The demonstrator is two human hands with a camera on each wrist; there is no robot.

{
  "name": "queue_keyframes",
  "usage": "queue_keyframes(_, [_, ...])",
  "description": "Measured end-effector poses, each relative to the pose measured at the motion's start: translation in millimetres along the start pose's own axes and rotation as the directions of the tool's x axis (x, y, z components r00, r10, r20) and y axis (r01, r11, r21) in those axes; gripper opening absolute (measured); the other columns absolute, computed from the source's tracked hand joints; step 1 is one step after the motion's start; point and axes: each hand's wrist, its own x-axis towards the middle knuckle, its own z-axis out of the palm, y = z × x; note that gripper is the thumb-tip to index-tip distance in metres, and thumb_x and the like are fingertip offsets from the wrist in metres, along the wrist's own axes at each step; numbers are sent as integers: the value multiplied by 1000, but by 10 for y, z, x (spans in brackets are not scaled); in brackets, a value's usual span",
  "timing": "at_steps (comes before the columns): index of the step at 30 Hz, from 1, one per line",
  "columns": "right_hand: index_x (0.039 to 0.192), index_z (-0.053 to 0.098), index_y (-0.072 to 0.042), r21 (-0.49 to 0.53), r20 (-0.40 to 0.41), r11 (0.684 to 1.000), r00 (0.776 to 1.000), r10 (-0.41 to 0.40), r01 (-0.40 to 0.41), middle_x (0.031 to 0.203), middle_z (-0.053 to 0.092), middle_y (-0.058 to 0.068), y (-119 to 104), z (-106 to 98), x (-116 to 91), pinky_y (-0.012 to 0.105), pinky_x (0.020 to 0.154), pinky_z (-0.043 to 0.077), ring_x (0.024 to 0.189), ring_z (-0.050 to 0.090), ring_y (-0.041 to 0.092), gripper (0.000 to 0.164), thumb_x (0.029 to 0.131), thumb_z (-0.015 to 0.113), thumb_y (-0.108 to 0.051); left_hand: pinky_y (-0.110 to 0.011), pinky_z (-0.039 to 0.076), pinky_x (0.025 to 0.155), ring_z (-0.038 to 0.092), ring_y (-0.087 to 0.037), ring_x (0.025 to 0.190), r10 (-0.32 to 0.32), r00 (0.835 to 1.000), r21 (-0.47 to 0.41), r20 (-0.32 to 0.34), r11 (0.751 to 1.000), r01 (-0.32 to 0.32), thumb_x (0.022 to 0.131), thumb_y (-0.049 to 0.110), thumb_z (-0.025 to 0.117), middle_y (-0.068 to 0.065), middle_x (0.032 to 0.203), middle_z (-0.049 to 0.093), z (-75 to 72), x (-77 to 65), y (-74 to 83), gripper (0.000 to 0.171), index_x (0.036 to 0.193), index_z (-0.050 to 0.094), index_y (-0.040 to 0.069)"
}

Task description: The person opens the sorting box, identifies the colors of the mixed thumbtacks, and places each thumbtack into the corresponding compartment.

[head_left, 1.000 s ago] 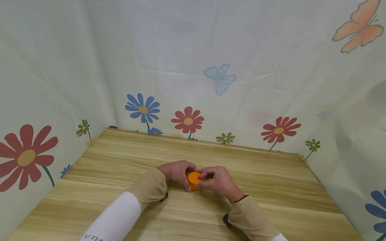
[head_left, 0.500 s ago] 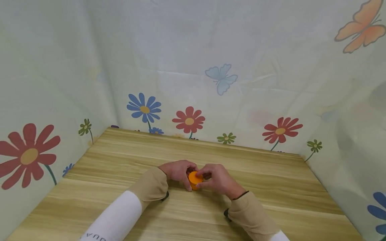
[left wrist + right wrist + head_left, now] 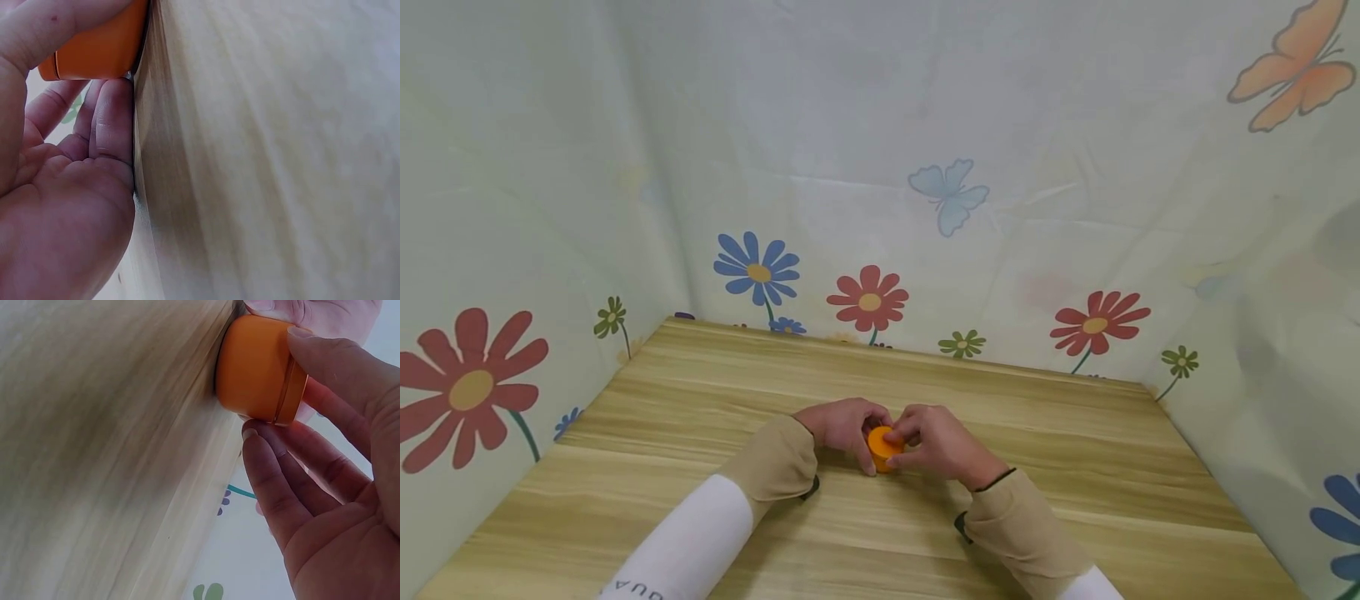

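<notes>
A small round orange jar (image 3: pixel 253 369) with a flat lid (image 3: pixel 884 442) stands upright on the wooden table. My left hand (image 3: pixel 847 427) holds its body from the left, thumb on the near side and fingers round the back. From the right, my right hand (image 3: pixel 943 444) grips the lid's rim between thumb and fingers. A thin seam between lid and body shows in the right wrist view. In the left wrist view the jar's orange side (image 3: pixel 100 47) sits beneath the left thumb, and that hand's lower edge rests by the tabletop. The jar's inside is hidden.
The wood-grain tabletop (image 3: pixel 760 375) stretches round both hands. Pale curtains (image 3: pixel 820 125) printed with flowers and butterflies close off the back and both sides. Tan cuffs and white sleeves (image 3: pixel 685 542) cover the forearms.
My right hand has turned slightly at the lid, its knuckles rising a little and moving slightly left. My left hand keeps its hold, and the jar stays in place.
</notes>
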Motion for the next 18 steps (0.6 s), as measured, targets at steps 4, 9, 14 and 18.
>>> queue_keyframes(4, [93, 73, -8, -12, -1, 1000, 1000, -4, 4, 86, 60, 1, -5, -4, -6, 34, 70, 52, 78, 57, 21, 26, 70, 83, -13, -23, 47, 77, 57, -14, 83, -4, 1000, 10, -3, 1000, 4, 62, 10, 88, 5, 95, 62, 10, -1, 19, 49, 102, 61, 17])
queue_keyframes(9, [92, 74, -9, -40, 5, 999, 1000, -11, 11, 85, 59, 1, -9, -6, -12, 33, 70, 52, 77, 56, 21, 24, 70, 83, -13, -23, 47, 77, 56, -13, 83, -4, 1000, 16, 1, 1000, 4, 63, 11, 88, 6, 95, 62, 16, 22, 7, 49, 102, 61, 18])
queue_keyframes(14, [90, 74, -10, -78, -13, 997, 1000, -27, 26, 85, 60, 0, -26, 13, -4, 30, 68, 51, 76, 55, 18, 23, 70, 84, -15, -23, 47, 77, 57, -12, 83, 33, 999, 32, 3, 999, -33, 63, 13, 88, 8, 95, 61, 12, 36, -31, 48, 102, 60, 18])
queue_keyframes(18, [91, 74, -10, -77, -33, 997, 999, -4, 2, 86, 61, -1, -42, 44, -6, 29, 68, 51, 77, 55, 16, 25, 70, 84, -18, -23, 46, 79, 56, -10, 84, 51, 999, 61, -12, 997, -51, 64, 17, 88, 10, 95, 60, 23, 12, -50, 48, 103, 60, 19])
